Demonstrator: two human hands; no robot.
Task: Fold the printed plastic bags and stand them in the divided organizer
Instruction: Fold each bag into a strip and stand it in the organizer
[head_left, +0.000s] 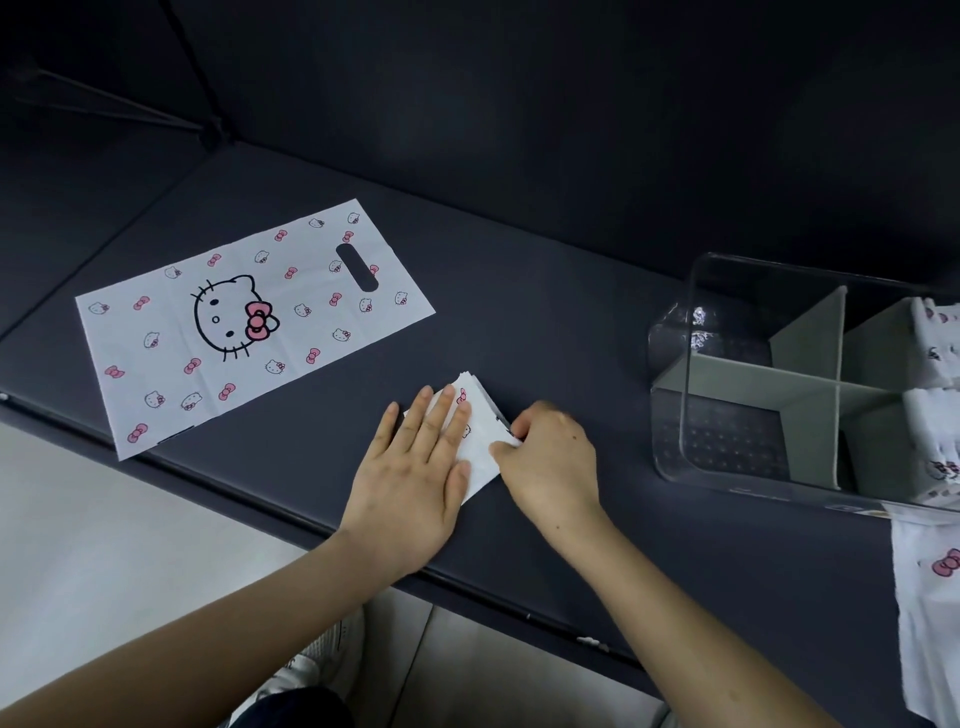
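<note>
A small folded white printed bag lies on the dark table near its front edge. My left hand presses flat on the bag's left part with straight fingers. My right hand pinches the bag's right edge with curled fingers. A second printed bag, white with a cat face and pink bows, lies flat and unfolded at the left. At the right stands the clear organizer with grey dividers; folded bags stand in its right compartments, and its left compartments hold nothing.
More printed plastic hangs over the table's right front edge. The table's front edge runs diagonally just below my hands, with pale floor beneath. A dark wall rises behind the table.
</note>
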